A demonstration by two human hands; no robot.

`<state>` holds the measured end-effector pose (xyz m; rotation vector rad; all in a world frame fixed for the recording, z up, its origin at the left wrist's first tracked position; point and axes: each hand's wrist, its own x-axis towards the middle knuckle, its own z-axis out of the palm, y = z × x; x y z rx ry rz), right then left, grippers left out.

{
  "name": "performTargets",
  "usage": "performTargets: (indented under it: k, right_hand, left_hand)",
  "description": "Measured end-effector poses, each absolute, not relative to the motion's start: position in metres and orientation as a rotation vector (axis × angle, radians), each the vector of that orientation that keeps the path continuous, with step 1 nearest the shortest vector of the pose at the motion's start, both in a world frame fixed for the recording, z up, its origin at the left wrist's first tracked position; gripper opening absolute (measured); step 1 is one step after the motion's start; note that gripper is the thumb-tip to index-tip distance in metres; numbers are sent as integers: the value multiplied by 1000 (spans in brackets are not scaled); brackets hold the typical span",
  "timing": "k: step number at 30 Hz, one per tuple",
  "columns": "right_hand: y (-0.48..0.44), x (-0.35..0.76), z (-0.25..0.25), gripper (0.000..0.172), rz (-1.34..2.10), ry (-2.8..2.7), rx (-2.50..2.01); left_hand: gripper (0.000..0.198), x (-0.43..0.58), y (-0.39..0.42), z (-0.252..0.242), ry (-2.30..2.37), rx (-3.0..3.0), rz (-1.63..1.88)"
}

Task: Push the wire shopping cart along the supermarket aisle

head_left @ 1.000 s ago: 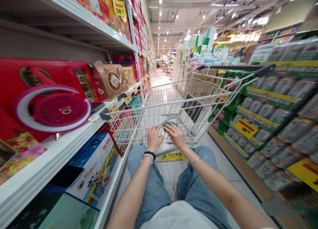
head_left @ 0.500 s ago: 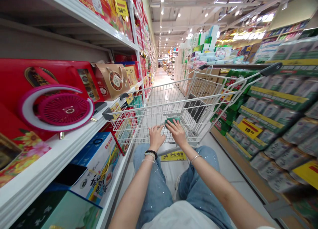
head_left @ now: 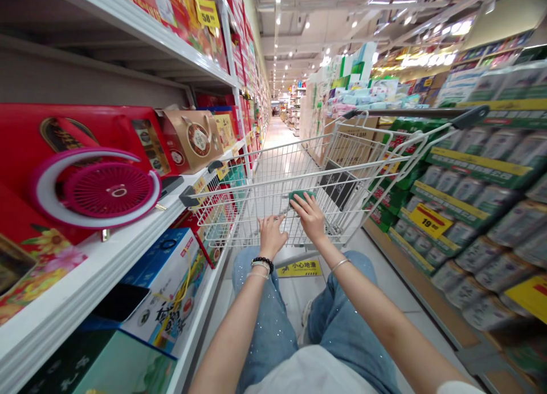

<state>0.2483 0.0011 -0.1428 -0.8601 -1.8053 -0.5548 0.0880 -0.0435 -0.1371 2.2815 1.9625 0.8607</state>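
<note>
Low in front of me, a white wire shopping cart (head_left: 282,183) stands sideways across the aisle, its grey handle at the right. My right hand (head_left: 310,216) presses a small green sponge (head_left: 301,195) against the wire side, with the fingers lying over it and part of it covered. To its left, my left hand (head_left: 272,237) touches the same wire side, thumb apart and fingers stretched out, with no loose object in it. My knees are just below the cart.
At left, a white shelf (head_left: 141,226) holds a pink fan (head_left: 115,191), a red gift box (head_left: 21,131) and other boxes. Shrink-wrapped cans (head_left: 478,200) are stacked at right. A yellow floor sign (head_left: 299,268) lies below the cart.
My right hand and the green sponge have moved up and slightly right along the cart's wire side. My left hand has shifted very slightly right.
</note>
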Motion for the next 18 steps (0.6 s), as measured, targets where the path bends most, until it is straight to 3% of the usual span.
performTargets:
  k: [8, 18]
  right_hand:
    - [-14, 249, -193, 61, -508, -1940, -916]
    - [1, 271, -130, 55, -514, -1712, -905]
  left_hand:
    - [57, 96, -42, -134, 1960, 2289, 837]
    - [58, 101, -40, -136, 1946, 2291, 835]
